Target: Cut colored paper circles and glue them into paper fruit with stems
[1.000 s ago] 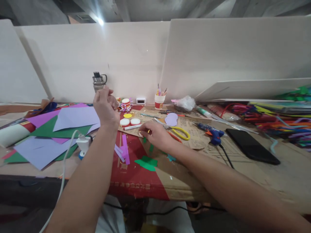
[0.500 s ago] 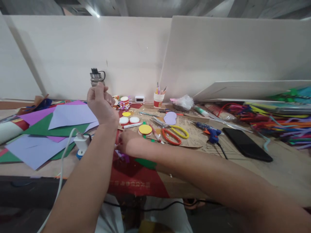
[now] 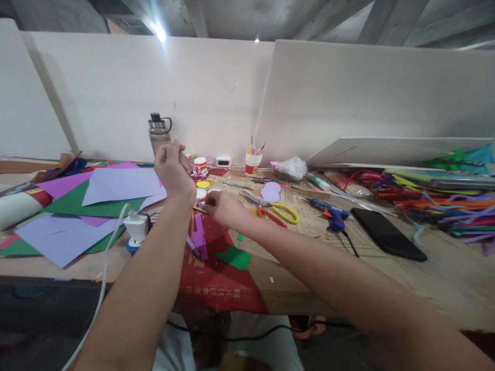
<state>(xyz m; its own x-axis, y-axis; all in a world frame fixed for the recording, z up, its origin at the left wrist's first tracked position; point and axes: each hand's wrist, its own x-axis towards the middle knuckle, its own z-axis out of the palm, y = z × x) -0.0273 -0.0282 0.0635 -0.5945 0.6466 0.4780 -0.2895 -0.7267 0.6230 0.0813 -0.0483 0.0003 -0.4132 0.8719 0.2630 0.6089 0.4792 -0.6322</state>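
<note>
My left hand (image 3: 175,164) is raised in front of the bottle, its fingers curled inward; whatever they may hold is hidden. Lower and to its right, my right hand (image 3: 224,207) has its fingers drawn together over the table, and I cannot make out what is between them. Just beyond it lies a round white-topped piece with a red side (image 3: 200,195), partly covered by the hand. A yellow paper disc (image 3: 202,184) rests farther back. Purple paper strips (image 3: 199,237) lie nearer me, beside a green paper scrap (image 3: 234,257). Scissors (image 3: 284,212) with red and yellow handles lie open to the right.
Coloured paper sheets (image 3: 119,186) and a white charger (image 3: 136,224) are at left. A bottle (image 3: 159,139) and a cup of pens (image 3: 253,163) stand behind. A blue glue gun (image 3: 336,219), a black phone (image 3: 386,233) and pipe cleaners (image 3: 456,206) occupy the right.
My right hand has moved up and right, uncovering the purple strips and now blocking the yellow-topped round piece. The left hand stays raised and curled; the view has shifted slightly.
</note>
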